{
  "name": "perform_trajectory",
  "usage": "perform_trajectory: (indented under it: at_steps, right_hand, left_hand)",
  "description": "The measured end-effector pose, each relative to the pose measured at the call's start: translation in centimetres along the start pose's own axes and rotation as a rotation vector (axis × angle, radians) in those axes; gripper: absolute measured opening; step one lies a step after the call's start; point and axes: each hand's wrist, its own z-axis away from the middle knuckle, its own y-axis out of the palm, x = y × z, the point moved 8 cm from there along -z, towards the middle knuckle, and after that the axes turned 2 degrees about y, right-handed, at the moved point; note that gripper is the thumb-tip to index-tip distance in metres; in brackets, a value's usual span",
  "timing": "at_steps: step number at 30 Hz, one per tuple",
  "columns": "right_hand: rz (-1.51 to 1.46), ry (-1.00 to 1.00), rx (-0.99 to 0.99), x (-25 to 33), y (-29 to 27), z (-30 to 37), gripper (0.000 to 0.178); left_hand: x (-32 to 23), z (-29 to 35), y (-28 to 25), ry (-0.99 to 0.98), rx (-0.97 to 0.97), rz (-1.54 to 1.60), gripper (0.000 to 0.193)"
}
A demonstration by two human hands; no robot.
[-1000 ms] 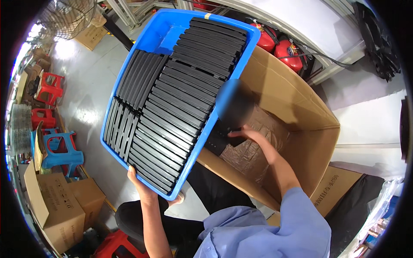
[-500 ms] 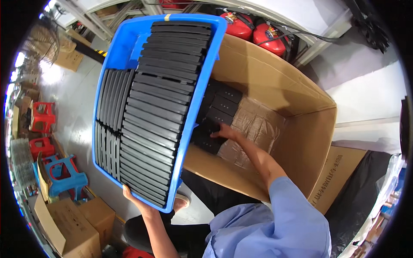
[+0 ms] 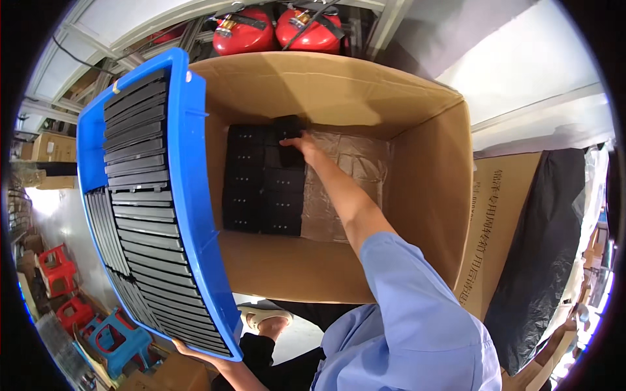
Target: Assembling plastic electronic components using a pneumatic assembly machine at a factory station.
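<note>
My left hand (image 3: pixel 186 350) grips the near bottom edge of a blue plastic bin (image 3: pixel 179 130), which tilts against the left side of a large open cardboard box (image 3: pixel 430 189). Rows of thin black plates (image 3: pixel 147 225) stand packed on edge inside the bin. My right hand (image 3: pixel 301 144) reaches down into the box, its fingers closed on a black rectangular plate (image 3: pixel 287 124) near the far wall. Under and beside it, flat black pieces with small paired holes (image 3: pixel 244 179) lie in two columns on the left of the box bottom. The palm side of that hand is hidden.
Clear tape and brown film (image 3: pixel 339 189) cover the right part of the box bottom. Beyond the box stand two red cylinders (image 3: pixel 306 29). To the right are a flattened carton (image 3: pixel 499 215) and black plastic sheeting (image 3: pixel 541 260). Red stools (image 3: pixel 57 270) and a blue stool (image 3: pixel 117 342) stand left.
The view has swung to the right, so the bin appears further left. My right hand has moved from the near pieces to the far end of the box. My left hand stays on the bin.
</note>
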Motion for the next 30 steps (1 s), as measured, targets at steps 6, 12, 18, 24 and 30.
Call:
perform_trajectory:
  at_steps: [6,12,18,24,30]
  right_hand:
    - [0.039,-0.043,-0.030,-1.2,-3.1,-2.4,0.075]
    - [0.421,0.013,-0.250,2.0,-2.7,1.7,0.099]
    - [0.230,-0.121,-0.056,1.7,-4.0,0.2,0.101]
    - [0.311,-0.159,-0.048,2.9,-2.4,2.1,0.091]
    - [0.067,-0.066,0.171,-0.1,-2.5,8.0,0.072]
  left_hand:
    - [0.4,1.6,2.6,-0.144,0.037,0.145,0.074]
    - [0.5,0.6,1.2,-0.087,0.012,0.126,0.073]
    - [0.4,1.5,2.5,-0.116,0.058,0.152,0.073]
    - [0.5,1.9,2.0,-0.104,0.068,0.150,0.074]
    - [0.4,2.4,2.1,-0.117,0.053,0.144,0.076]
